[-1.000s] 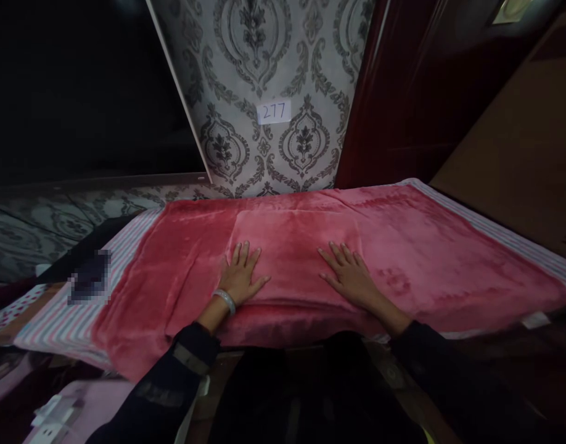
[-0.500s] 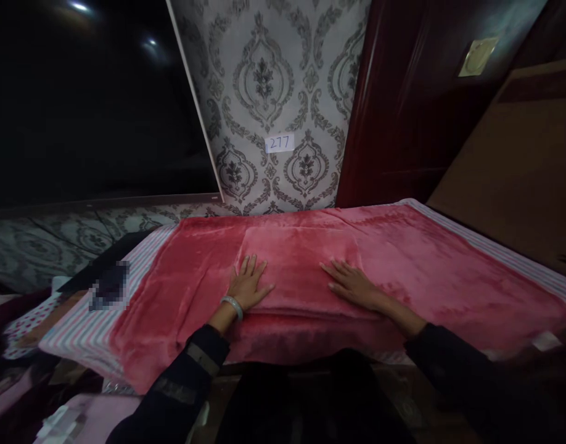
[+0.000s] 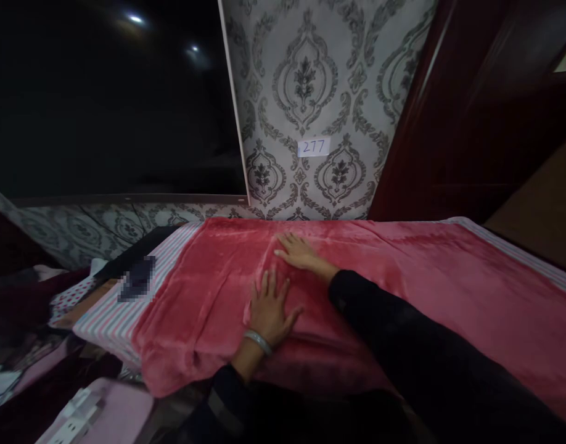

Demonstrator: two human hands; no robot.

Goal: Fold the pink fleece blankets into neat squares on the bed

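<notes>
A plush red-pink blanket (image 3: 218,277) is spread over a striped cloth (image 3: 110,317), with a folded part near its middle. My left hand (image 3: 270,311), with a pale bracelet at the wrist, lies on the near left part of the fold, fingers spread. Farther back and slightly to the right, my right hand (image 3: 299,251) rests flat on the blanket near the back left corner of the fold. Neither hand holds anything. My right sleeve covers part of the fold.
A large dark screen (image 3: 116,105) stands behind on the left. A "277" label (image 3: 314,147) is on the patterned wall. A power strip (image 3: 74,419) lies at the lower left, and a blurred dark object (image 3: 137,280) sits on the striped cloth.
My right hand has moved from the right side of the fold to its back left area. My left hand stays at the left edge. The view has turned left.
</notes>
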